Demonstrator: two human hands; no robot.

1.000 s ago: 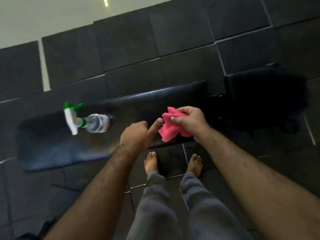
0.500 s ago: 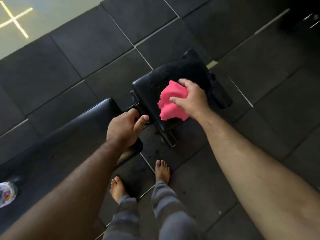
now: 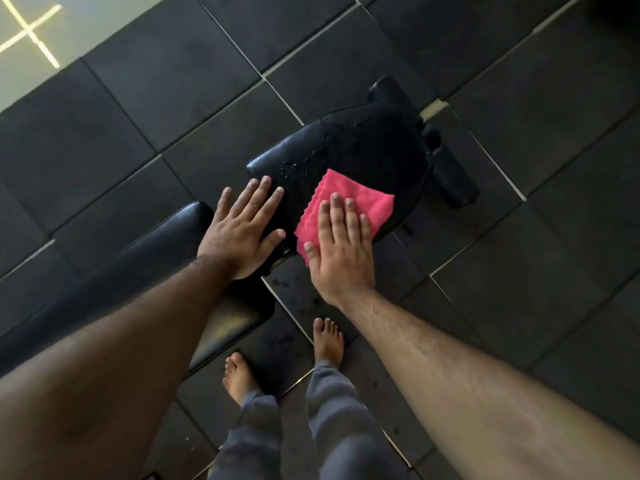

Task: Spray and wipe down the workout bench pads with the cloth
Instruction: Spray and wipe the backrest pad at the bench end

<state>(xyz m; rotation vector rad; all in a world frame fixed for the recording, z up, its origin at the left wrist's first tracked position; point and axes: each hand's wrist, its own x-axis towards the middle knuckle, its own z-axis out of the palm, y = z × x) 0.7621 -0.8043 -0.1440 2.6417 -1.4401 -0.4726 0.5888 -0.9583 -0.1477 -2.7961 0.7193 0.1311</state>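
A pink cloth [image 3: 360, 199] lies spread flat on the small black seat pad [image 3: 363, 147] of the workout bench. My right hand [image 3: 341, 244] presses flat on the cloth's near part, fingers extended. My left hand [image 3: 242, 230] rests flat and open on the seat pad's left edge, holding nothing. Droplets of spray glisten on the seat pad just beyond the cloth. The long black back pad [image 3: 145, 258] runs off to the lower left under my left forearm. The spray bottle is out of view.
Dark rubber floor tiles [image 3: 173, 81] surround the bench. A black roller or frame part [image 3: 453, 181] sticks out to the right of the seat pad. My bare feet [image 3: 325, 341] stand close to the bench. A pale floor [image 3: 27, 36] shows at the top left.
The cloth went from bunched in my right hand to spread flat on the seat pad under my palm. My left hand moved from the back pad's end onto the seat pad and opened flat.
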